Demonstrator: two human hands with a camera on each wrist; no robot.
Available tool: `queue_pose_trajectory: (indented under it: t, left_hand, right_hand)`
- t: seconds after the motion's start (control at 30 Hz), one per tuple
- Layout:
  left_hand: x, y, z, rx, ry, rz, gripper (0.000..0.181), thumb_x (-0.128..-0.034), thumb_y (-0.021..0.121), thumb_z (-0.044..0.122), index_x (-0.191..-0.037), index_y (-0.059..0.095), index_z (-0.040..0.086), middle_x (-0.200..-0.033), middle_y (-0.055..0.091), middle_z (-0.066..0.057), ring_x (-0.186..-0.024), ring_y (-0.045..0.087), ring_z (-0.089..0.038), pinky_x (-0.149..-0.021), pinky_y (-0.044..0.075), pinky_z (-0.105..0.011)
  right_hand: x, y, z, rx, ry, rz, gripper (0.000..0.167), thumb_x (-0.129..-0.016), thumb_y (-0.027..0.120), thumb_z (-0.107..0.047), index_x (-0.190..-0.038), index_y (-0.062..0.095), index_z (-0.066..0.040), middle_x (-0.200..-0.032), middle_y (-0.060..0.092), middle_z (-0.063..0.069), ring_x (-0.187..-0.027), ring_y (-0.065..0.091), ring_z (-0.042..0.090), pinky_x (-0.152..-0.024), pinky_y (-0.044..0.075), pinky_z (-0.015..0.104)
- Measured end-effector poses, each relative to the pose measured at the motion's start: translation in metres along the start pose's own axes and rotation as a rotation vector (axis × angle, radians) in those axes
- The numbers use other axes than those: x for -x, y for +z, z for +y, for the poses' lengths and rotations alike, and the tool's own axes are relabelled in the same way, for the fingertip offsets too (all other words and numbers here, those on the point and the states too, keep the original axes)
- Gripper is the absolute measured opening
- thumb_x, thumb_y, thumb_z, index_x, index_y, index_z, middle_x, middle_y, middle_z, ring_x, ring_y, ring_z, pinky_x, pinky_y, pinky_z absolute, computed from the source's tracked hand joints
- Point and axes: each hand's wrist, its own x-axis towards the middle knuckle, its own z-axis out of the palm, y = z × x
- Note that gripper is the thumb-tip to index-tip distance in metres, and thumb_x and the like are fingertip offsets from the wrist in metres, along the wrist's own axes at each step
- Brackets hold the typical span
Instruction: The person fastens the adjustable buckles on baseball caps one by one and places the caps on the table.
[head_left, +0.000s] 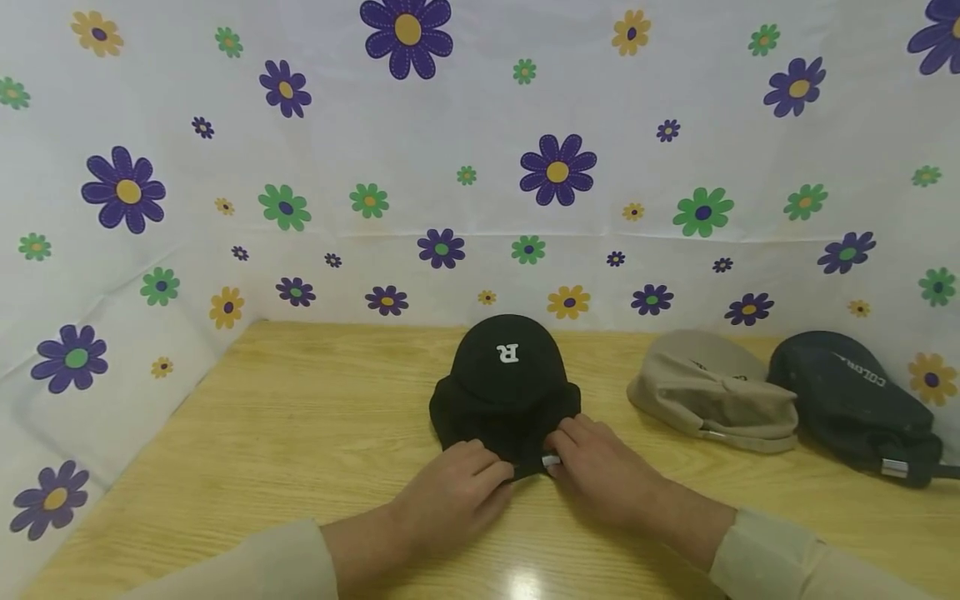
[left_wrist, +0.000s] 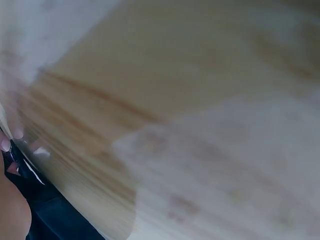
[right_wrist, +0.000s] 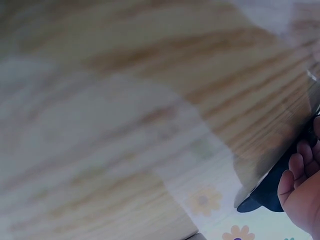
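Observation:
A black cap (head_left: 510,362) with a white letter R, seen upside down, lies on the wooden table in the head view. My left hand (head_left: 457,492) grips the near edge of the cap by its strap. On the other side of the strap, beside a small metal buckle (head_left: 551,460), my right hand (head_left: 603,471) pinches the cap's edge with bent fingers. The left wrist view catches part of the dark cap (left_wrist: 57,215) at lower left. In the right wrist view, curled fingers (right_wrist: 296,167) lie against the cap (right_wrist: 272,190). The fingertips are partly hidden.
To the right sit a beige cap (head_left: 705,392) and a dark navy cap (head_left: 847,400) with light lettering, touching each other. Behind the table (head_left: 315,417) hangs a white cloth (head_left: 465,108) printed with flowers; it also covers the left side.

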Motion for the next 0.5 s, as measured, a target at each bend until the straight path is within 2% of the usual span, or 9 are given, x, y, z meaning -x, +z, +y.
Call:
queue_pose_trajectory:
  t: [0.2,0.33,0.5]
  left_hand:
    - [0.0001,0.0006,-0.0022,0.009,0.009,0.002,0.009,-0.0838,0.074,0.012,-0.090,0.068,0.013,-0.086,0.062,0.004,-0.078,0.055,-0.010,-0.073,0.049,-0.024]
    - [0.0001,0.0019,-0.0035,-0.015,0.027,0.022,0.012,-0.0797,0.074,0.010,-0.084,0.064,0.013,-0.082,0.059,0.005,-0.075,0.052,-0.010,-0.070,0.046,-0.023]
    - [0.0006,0.0012,-0.0047,-0.025,0.012,0.025,0.013,-0.0766,0.072,0.008,-0.081,0.061,0.013,-0.079,0.057,0.005,-0.073,0.049,-0.010,-0.066,0.043,-0.022]
  right_hand:
    - [-0.0002,-0.0004,-0.0004,0.006,0.003,0.001,0.013,-0.093,0.067,-0.019,-0.101,0.060,-0.012,-0.093,0.051,-0.004,-0.085,0.046,0.014,-0.071,0.040,0.030]
    - [0.0004,-0.0005,0.0007,-0.005,0.029,-0.006,0.013,-0.093,0.067,-0.021,-0.101,0.062,-0.014,-0.095,0.053,-0.004,-0.088,0.047,0.013,-0.072,0.040,0.030]
    - [0.0001,-0.0008,0.0009,-0.050,0.028,0.002,0.014,-0.091,0.070,-0.021,-0.101,0.064,-0.013,-0.095,0.055,-0.005,-0.089,0.048,0.013,-0.074,0.042,0.032]
